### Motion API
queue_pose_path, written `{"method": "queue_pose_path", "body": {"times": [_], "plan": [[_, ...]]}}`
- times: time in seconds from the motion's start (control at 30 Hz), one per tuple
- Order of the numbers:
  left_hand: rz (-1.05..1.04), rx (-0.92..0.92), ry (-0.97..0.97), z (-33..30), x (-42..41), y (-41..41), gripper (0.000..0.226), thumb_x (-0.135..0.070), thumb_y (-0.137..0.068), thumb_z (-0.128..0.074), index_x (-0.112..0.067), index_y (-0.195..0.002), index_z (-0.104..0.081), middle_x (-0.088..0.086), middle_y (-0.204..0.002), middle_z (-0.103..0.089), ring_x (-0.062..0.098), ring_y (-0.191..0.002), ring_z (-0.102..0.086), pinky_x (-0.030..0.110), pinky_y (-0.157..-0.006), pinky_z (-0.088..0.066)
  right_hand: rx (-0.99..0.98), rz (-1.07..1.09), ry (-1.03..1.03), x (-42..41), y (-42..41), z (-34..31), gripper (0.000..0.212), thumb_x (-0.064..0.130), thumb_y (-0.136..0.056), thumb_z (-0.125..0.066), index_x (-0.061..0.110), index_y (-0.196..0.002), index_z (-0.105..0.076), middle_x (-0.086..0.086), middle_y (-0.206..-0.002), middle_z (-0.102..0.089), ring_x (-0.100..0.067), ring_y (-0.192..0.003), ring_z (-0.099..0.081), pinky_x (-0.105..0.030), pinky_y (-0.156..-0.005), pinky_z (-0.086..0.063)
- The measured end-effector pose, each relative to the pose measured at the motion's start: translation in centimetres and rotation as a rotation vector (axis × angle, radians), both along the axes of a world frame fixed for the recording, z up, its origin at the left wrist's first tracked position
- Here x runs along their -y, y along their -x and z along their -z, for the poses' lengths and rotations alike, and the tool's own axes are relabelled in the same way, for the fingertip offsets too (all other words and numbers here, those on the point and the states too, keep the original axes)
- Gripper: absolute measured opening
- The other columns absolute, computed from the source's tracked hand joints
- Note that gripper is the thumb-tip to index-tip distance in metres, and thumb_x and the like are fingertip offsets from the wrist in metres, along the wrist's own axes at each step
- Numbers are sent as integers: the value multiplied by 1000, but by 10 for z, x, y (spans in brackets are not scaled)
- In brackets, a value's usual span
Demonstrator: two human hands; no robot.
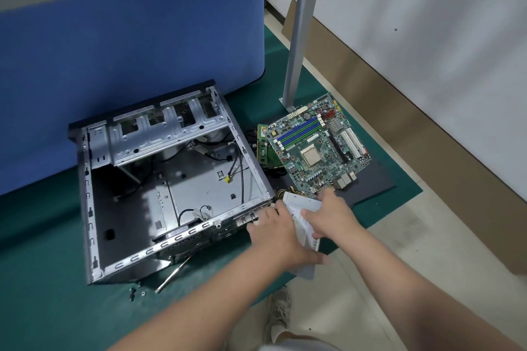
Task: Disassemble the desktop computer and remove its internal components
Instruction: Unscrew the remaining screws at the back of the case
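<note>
The open computer case (94, 199) lies on the green mat, mostly bare inside with a few loose cables (196, 212) and a drive cage (159, 134) at the back. Right of it, the green motherboard (316, 148) lies on a dark panel. Between them stands the grey power supply (305, 219) at the case's near right corner. My left hand (276, 234) grips its left side, with the thumb under its lower edge. My right hand (330, 214) holds its top and right side. Yellow and black wires (288, 191) stick out behind it.
A screwdriver (174, 273) and loose screws (137, 292) lie on the mat in front of the case. RAM sticks (262, 148) sit by the motherboard's left edge. A grey table leg (299, 37) stands behind the board, a blue partition (128, 37) behind the case. My shoe (279, 313) is below.
</note>
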State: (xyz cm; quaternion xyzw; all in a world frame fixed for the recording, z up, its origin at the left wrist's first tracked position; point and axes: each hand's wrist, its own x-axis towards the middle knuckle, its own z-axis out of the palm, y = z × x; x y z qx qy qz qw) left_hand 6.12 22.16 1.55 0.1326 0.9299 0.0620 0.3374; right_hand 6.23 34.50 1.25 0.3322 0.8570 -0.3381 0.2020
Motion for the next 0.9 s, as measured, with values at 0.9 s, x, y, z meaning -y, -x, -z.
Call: {"method": "queue_pose_path", "body": {"times": [0.9], "plan": [[406,-245,37,0,77,3,125,-57,-54,-74,-21,-147,2,10,-129,-29,30,-119,-34,45,-99,-30,210,-216,259,36,-27,9,37,50,-91,-49,14,-88,-42,-5,-73,-56,-19,-51,-69,-25,-50,-52]]}}
